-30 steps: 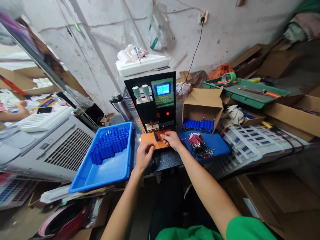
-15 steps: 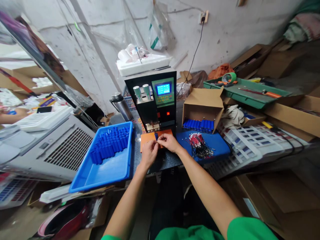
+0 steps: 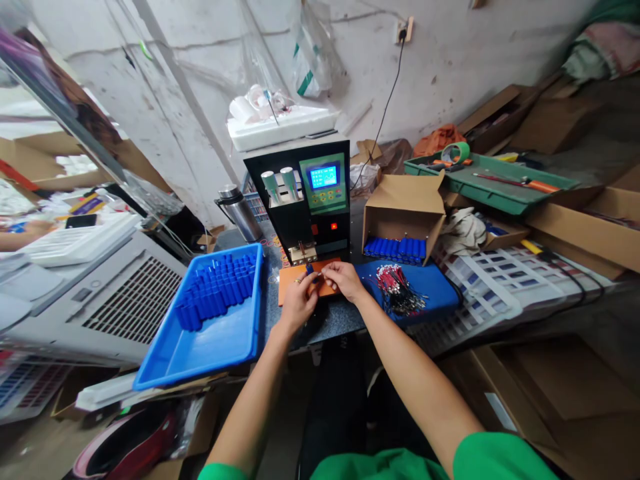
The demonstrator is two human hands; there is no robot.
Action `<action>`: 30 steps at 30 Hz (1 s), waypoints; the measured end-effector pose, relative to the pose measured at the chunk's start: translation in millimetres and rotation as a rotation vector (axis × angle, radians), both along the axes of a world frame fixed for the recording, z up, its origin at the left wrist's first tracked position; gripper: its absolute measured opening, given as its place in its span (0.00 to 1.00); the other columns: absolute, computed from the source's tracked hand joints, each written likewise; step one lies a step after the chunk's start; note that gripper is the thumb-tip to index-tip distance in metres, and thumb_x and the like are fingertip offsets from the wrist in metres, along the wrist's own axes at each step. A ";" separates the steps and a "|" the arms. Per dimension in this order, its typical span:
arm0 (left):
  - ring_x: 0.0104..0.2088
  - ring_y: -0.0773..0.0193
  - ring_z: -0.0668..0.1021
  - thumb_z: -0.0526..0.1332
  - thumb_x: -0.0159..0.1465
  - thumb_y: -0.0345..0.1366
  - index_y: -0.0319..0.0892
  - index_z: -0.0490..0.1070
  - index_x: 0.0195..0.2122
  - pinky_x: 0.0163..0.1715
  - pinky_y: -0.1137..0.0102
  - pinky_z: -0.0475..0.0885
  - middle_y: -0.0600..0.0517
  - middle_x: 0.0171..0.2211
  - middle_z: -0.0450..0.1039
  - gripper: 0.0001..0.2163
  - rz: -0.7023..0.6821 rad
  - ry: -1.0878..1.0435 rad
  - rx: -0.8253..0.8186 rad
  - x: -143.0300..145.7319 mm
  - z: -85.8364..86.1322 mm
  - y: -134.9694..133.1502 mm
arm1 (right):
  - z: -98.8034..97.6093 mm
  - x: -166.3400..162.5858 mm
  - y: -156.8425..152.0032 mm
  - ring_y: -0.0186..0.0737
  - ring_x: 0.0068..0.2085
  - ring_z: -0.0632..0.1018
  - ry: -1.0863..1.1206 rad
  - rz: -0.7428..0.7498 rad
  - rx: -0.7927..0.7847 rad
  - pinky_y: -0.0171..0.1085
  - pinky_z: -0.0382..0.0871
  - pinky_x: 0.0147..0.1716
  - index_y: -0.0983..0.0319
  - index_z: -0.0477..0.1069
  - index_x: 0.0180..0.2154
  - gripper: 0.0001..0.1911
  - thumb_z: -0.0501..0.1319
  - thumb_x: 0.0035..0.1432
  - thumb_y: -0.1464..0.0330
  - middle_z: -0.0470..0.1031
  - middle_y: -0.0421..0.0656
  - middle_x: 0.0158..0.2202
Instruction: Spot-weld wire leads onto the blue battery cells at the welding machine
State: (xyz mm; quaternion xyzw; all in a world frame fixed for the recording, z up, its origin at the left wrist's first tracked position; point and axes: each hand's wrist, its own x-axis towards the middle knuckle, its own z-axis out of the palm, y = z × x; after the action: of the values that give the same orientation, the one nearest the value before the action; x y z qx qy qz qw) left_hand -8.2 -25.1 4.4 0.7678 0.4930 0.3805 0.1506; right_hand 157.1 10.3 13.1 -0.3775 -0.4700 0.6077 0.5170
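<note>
Head camera view, from left to right. At the far left I see a blue tray (image 3: pixel 210 350) on the bench edge, and many blue cells (image 3: pixel 217 293) stand upright in its back half. Next comes the left hand (image 3: pixel 299 303). Its fingers are closed on a small blue cell (image 3: pixel 310 270), which it holds just above an orange board (image 3: pixel 286 281). This board lies in front of a black welding machine (image 3: pixel 310 200) with a lit screen. The right hand (image 3: pixel 343 280) meets the left one at the cell. Its fingertips are pinched together and touch the right side of the cell, but I cannot tell if they grip the cell itself or something thin beside it. Near the right wrist, a bundle of red wires (image 3: pixel 397 290) lies on a blue mat (image 3: pixel 437 290). Behind the mat, an open cardboard box (image 3: pixel 405 200) holds a row of more blue cells.
</note>
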 end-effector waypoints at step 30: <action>0.37 0.59 0.78 0.61 0.62 0.42 0.41 0.75 0.44 0.40 0.66 0.72 0.48 0.37 0.79 0.14 0.092 -0.354 -0.196 2.1 -3.2 26.5 | 2.7 -11.1 6.1 0.27 0.17 0.63 -0.018 -0.129 -0.072 0.28 0.53 0.16 0.62 0.67 0.25 0.14 0.65 0.45 0.58 0.66 0.35 0.16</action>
State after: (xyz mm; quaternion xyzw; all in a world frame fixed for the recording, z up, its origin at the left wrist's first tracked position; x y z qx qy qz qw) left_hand -6.0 1.4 1.2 0.6475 0.5279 0.4662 0.2911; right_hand 146.0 16.4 15.8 -0.4309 -0.4274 0.5860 0.5369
